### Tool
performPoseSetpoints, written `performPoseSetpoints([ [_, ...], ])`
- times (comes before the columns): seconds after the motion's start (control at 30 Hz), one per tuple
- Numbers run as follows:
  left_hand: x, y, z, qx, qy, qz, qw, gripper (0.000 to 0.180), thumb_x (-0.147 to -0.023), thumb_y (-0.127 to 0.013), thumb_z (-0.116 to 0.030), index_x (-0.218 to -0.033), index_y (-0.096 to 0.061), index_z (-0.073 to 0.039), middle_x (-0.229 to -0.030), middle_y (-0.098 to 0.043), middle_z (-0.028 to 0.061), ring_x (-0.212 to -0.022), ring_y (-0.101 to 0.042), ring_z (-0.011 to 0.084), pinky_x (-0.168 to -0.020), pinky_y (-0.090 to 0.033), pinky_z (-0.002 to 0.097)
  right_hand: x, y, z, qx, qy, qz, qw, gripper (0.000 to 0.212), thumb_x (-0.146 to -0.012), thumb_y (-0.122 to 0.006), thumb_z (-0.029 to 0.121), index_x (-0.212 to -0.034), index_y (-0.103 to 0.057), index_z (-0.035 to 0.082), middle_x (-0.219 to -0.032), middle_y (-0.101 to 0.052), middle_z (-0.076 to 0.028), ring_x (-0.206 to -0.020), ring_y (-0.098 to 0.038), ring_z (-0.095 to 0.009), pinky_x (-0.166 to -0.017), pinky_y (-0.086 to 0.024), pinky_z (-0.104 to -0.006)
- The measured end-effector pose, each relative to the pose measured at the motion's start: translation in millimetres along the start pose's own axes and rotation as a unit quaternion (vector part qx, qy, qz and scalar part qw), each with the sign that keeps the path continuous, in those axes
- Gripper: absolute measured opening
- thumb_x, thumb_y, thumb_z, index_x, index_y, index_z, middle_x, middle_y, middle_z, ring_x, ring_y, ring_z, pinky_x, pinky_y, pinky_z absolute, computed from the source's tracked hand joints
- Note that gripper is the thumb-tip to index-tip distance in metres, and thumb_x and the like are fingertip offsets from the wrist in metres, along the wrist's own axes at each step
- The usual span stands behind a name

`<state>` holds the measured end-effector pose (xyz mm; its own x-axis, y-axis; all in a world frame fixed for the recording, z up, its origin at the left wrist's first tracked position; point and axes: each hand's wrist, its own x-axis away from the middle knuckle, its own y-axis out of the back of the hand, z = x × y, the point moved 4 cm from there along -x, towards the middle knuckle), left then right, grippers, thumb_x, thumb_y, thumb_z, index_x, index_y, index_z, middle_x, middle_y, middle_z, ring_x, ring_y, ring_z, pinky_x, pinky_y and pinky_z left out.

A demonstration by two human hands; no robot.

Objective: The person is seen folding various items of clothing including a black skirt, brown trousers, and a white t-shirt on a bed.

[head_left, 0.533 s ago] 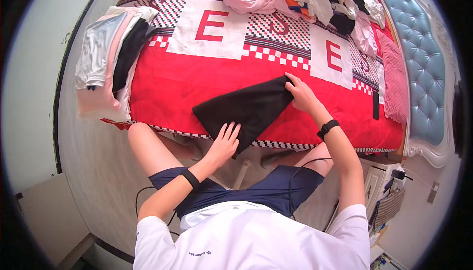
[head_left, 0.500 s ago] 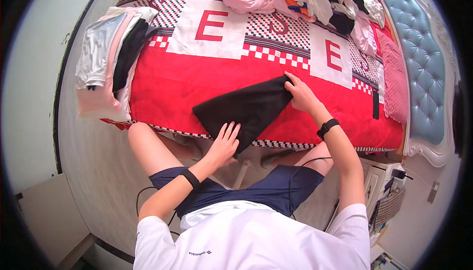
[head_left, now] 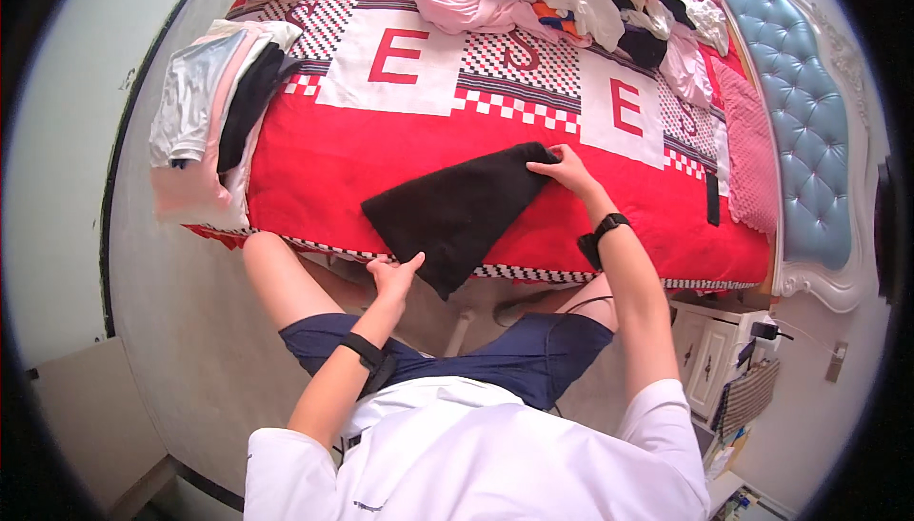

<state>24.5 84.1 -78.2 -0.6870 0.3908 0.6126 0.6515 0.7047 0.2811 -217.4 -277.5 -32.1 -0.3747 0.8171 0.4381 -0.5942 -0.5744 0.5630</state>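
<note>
we see the black cloth (head_left: 452, 212) lying on the red bedcover (head_left: 314, 188) near its front edge, between both hands — its long axis runs from near left to far right, narrowing toward the right hand (head_left: 568, 171). that hand pinches the narrow far corner between thumb and fingers, so from there the cloth lies leftward and back toward the body. the left hand (head_left: 392, 276) meets the broad end's near-left edge, cloth lying ahead and rightward of it; its thumb rests on top, but we cannot tell whether its partly hidden fingers pinch. both hands touch, so neither is nearer. for writing, we find big red capitals on the cover's white panels — and a dark shirt mark (head_left: 369, 506) too small to read.
</note>
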Motion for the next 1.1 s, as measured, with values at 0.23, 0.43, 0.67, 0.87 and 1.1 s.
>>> performPoseSetpoints([
  [0.23, 4.6, -31.3, 60.5, 0.070, 0.080, 0.207, 0.973, 0.073, -0.076, -0.087, -0.037, -0.130, -0.058, 0.003, -0.127, -0.063, 0.0096, -0.114, -0.058, 0.0202, -0.096, -0.043, 0.0342, 15.3, -12.7, 4.8, -0.156, 0.078, 0.053, 0.983, 0.041, -0.078, -0.084, 0.016, -0.111, -0.067, -0.001, -0.103, -0.069, -0.004, -0.094, -0.064, -0.015, -0.087, -0.050, -0.0300],
  [0.43, 4.8, -22.7, 51.4, 0.067, 0.096, 0.242, 0.963, 0.060, -0.082, -0.083, -0.035, -0.129, -0.061, -0.004, -0.121, -0.066, 0.0064, -0.104, -0.062, 0.0188, -0.088, -0.047, 0.0332, 61.3, -4.8, 23.3, -0.196, 0.098, 0.000, 0.976, 0.034, -0.077, -0.085, 0.015, -0.104, -0.067, 0.002, -0.095, -0.067, -0.002, -0.086, -0.062, -0.013, -0.078, -0.050, -0.0291],
  [0.67, 17.7, -26.4, 30.6, 0.147, 0.082, 0.224, 0.960, 0.056, -0.084, -0.080, -0.026, -0.127, -0.062, 0.003, -0.122, -0.068, 0.0113, -0.110, -0.064, 0.0224, -0.097, -0.048, 0.0339, 82.5, 5.6, 38.2, -0.172, 0.127, -0.043, 0.976, 0.031, -0.081, -0.082, 0.013, -0.105, -0.065, 0.003, -0.096, -0.067, -0.002, -0.087, -0.064, -0.013, -0.077, -0.049, -0.0264],
  [0.87, 24.4, -16.6, 22.3, 0.104, 0.036, 0.235, 0.966, 0.050, -0.080, -0.079, -0.024, -0.120, -0.064, 0.002, -0.115, -0.069, 0.0116, -0.104, -0.066, 0.0211, -0.091, -0.052, 0.0343, 104.8, 16.5, 66.4, -0.157, 0.139, -0.057, 0.976, 0.032, -0.078, -0.083, 0.009, -0.105, -0.066, 0.004, -0.094, -0.067, -0.001, -0.084, -0.063, -0.012, -0.071, -0.048, -0.0249],
  [1.1, 26.2, -27.8, 25.5, 0.248, 0.137, 0.339, 0.897, 0.039, -0.081, -0.076, -0.022, -0.113, -0.066, -0.002, -0.104, -0.072, 0.0077, -0.092, -0.070, 0.0197, -0.086, -0.055, 0.0357, 122.9, 33.6, 83.1, -0.206, 0.131, -0.051, 0.968, 0.032, -0.078, -0.081, 0.009, -0.106, -0.065, 0.005, -0.093, -0.068, -0.002, -0.079, -0.065, -0.013, -0.066, -0.052, -0.0263],
])
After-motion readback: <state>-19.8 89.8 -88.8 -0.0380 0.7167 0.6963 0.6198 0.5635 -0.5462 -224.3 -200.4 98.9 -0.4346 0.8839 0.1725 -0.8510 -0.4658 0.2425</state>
